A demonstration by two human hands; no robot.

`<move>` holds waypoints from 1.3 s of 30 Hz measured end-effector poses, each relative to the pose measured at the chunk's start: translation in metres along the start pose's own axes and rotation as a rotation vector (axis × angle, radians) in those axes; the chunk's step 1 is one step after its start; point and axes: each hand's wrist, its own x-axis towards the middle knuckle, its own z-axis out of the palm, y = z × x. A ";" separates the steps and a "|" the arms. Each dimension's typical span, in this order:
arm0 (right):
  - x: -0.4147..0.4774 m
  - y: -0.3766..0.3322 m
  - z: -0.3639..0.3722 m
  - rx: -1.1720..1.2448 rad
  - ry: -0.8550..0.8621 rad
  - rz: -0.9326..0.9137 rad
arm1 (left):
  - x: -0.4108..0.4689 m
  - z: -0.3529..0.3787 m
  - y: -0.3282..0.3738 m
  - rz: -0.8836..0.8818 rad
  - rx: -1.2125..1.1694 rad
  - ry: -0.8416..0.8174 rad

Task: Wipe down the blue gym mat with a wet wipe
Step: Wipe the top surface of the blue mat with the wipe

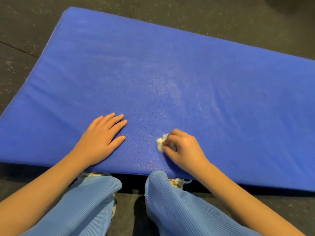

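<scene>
left hand [102,137]: laid flat on the blue gym mat [170,74], fingers straight | wet wipe [161,143]: bunched, pressed to the mat near its front edge | right hand [183,148]: curled around the wipe | mat: spread on dark speckled floor [221,16]

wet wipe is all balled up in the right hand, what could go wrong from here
1. The wet wipe is a small crumpled wad pinched in the right hand, so each stroke probably covers little, and parts of the blue gym mat could be missed, especially the far side.
2. The left hand rests flat on the mat beside the wipe; the patch under it may be skipped or smudged.
</scene>
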 end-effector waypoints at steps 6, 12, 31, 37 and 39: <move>0.009 -0.010 0.000 0.007 -0.240 -0.141 | -0.002 0.001 0.001 0.018 0.026 0.004; 0.012 -0.017 0.019 0.022 -0.088 -0.104 | -0.004 0.000 0.004 0.032 0.046 0.042; 0.073 0.018 0.025 -0.185 0.041 -0.089 | 0.012 -0.008 -0.005 0.074 -0.012 0.061; 0.065 0.002 0.034 -0.036 -0.070 -0.236 | 0.036 -0.004 -0.020 -0.030 0.074 -0.007; 0.073 0.008 0.027 -0.089 -0.139 -0.297 | 0.035 -0.001 -0.021 -0.030 0.106 -0.019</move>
